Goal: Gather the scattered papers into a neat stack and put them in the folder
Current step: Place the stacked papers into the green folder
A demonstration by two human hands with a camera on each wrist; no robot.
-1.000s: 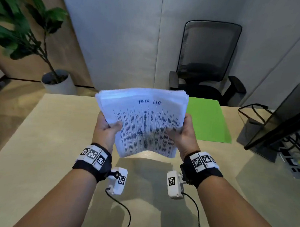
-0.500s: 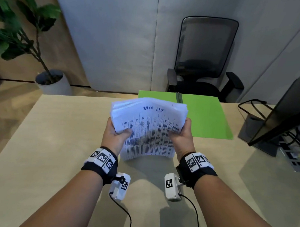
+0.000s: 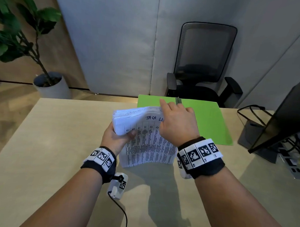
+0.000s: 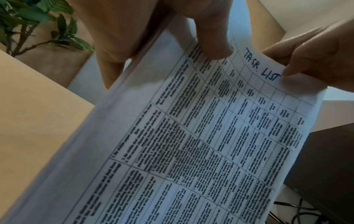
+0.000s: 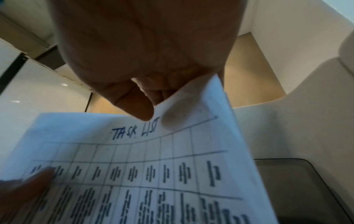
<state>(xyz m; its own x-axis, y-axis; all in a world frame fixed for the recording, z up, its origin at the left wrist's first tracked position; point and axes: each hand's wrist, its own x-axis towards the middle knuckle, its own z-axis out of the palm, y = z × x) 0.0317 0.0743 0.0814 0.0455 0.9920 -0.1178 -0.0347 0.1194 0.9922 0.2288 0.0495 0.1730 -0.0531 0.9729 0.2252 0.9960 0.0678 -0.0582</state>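
Observation:
A thick stack of white papers (image 3: 144, 139), its top sheet a printed table headed "TASK LIST", is held tilted above the table. My left hand (image 3: 117, 139) grips the stack's left edge, thumb on top (image 4: 212, 37). My right hand (image 3: 176, 122) has come over the stack's top right corner and pinches it between thumb and fingers (image 5: 141, 106). The stack (image 4: 201, 144) fills both wrist views (image 5: 134, 174). A green folder (image 3: 208, 122) lies open and flat on the table's far side, just behind the stack; a metal clip (image 3: 178, 100) shows at its middle fold.
The light wooden table (image 3: 46, 151) stretches left and toward me. A dark monitor (image 3: 286, 113) with cables and a power strip (image 3: 295, 166) stands at the right. Beyond the far edge are an office chair (image 3: 203, 64) and a potted plant (image 3: 35, 53).
The stack has dropped lower and moved toward the folder. My right hand left the stack's right edge and now pinches its top right corner. My left hand keeps its grip.

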